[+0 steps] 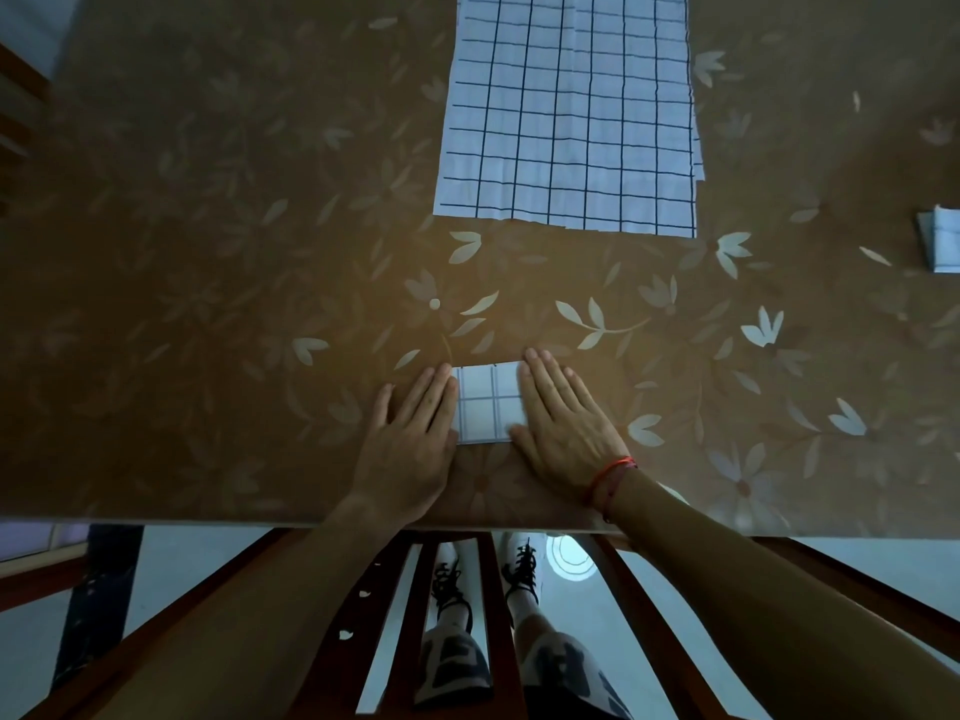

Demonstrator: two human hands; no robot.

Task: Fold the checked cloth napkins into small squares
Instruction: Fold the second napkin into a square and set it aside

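No text, label, brand or number can be read anywhere. The shorts (452, 662) carry large blocky shapes (perhaps letters, but too blurred and cut off to make out). The checked cloth (566, 111) and the counter (208, 252) bear only patterns: grid lines and flowers.

- The folded napkin (488, 402) had its left and right edges hidden under the flat left hand (410, 433) and right hand (561, 418).
- The spread checked cloths (566, 111) ran off the top edge, hiding their far end.
- A pale folded bundle (941, 246) at the right edge was cut off, possibly another napkin.
- The desk (208, 252) carried on past the left, right and top edges.
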